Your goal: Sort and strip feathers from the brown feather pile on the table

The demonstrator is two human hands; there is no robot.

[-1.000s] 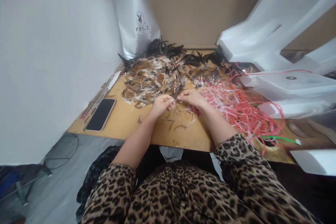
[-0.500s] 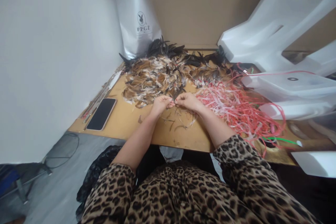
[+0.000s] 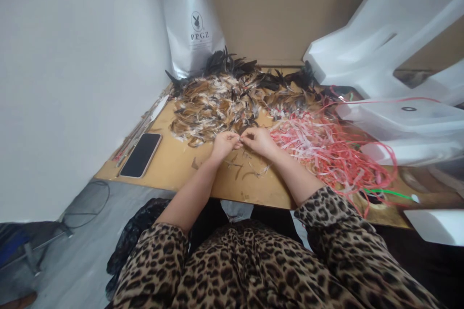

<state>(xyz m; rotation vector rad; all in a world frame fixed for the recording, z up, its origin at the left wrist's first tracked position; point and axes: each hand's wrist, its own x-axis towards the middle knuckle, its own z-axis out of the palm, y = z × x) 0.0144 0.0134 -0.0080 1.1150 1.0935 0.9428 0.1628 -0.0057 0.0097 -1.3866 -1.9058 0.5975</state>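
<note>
My left hand (image 3: pixel 225 146) and my right hand (image 3: pixel 258 141) meet fingertip to fingertip just above the table's front half. Both are closed in a pinch. Whatever lies between the fingertips is too small to make out. Right behind them spreads a pile of brown, cream and black feathers (image 3: pixel 206 106). Beneath and in front of my hands, several loose thin feathers (image 3: pixel 250 174) are scattered on the tabletop. A tangle of red and pale pink ribbon strips (image 3: pixel 311 149) lies beside my right wrist.
A phone (image 3: pixel 140 155) lies on the brown table (image 3: pixel 184 169) at the left, near thin sticks along the wall. A white bag (image 3: pixel 194 34) stands behind the feathers. White moulded pieces (image 3: pixel 348 58) crowd the right. A green strip (image 3: pixel 393 194) pokes from the ribbons.
The view has shifted very slightly. Both hands stay pinched together at the same spot, with only small finger movement. The feathers and ribbons look unchanged.
</note>
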